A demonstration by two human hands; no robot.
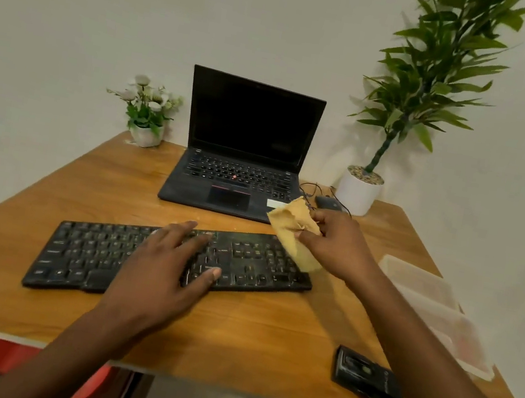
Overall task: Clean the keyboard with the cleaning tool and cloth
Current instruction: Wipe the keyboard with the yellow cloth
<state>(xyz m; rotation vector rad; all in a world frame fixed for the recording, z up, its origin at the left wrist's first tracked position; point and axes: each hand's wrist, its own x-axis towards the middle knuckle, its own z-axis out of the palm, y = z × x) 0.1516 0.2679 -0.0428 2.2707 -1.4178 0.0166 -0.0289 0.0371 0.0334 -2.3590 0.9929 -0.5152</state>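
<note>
Pinched in right hand [340, 246] grip: cloth [290, 229], over keyboard [88, 253] right end.

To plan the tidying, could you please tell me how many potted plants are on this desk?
2. A small flowering plant stands back left of the laptop; a tall leafy plant stands at the desk's back right corner. None seem hidden.

Bench [230, 339]: keyboard [89, 249] front centre; laptop [234, 173] behind it; flower pot [145, 135] back left; plant pot [357, 192] back right; mouse [328, 204] between laptop and plant pot; small device [368, 379] front right; containers [429, 292] at right edge. Cloth [293, 232] in right hand [337, 242], above keyboard's right end.
</note>
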